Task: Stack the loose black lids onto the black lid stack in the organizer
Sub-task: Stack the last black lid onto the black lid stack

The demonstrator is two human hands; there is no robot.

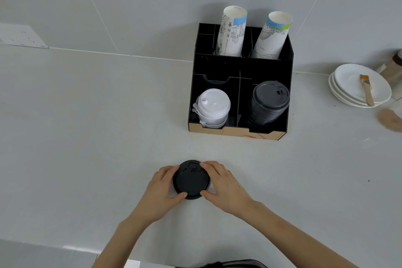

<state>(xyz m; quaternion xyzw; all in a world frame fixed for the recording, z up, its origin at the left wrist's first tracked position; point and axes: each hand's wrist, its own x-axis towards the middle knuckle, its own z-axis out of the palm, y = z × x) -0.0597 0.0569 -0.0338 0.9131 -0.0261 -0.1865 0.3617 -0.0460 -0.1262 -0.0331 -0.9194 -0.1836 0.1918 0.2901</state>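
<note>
Near the back wall, your black organizer point(240, 65) stands on the pale counter point(87, 126), its front lip showing brown board with a red mark. Its front right compartment holds the black lid stack point(268, 103), ribbed along its side, leaning a little to the right and rising above the compartment wall. The front left compartment holds a shorter stack of white lids point(213, 109). Behind them, two back compartments each carry a tilted sleeve of printed paper cups point(231, 31), the right one with a green and blue band.

Closer to you, your left hand point(162, 189) and right hand point(221, 183) both grip the loose black lids point(191, 179) from opposite sides, fingers curled on the far rim and thumbs on the near rim. The lids are round, matte plastic, with a sip flap on top. How many are in the pile you cannot tell, nor whether it rests on the counter.

Between the lids and the organizer the counter is bare, smooth and faintly speckled. To the right, well apart, white plates point(348, 91) sit stacked with a wooden-handled brush point(367, 90) lying on the top one. The counter's near edge runs just below your forearms.
</note>
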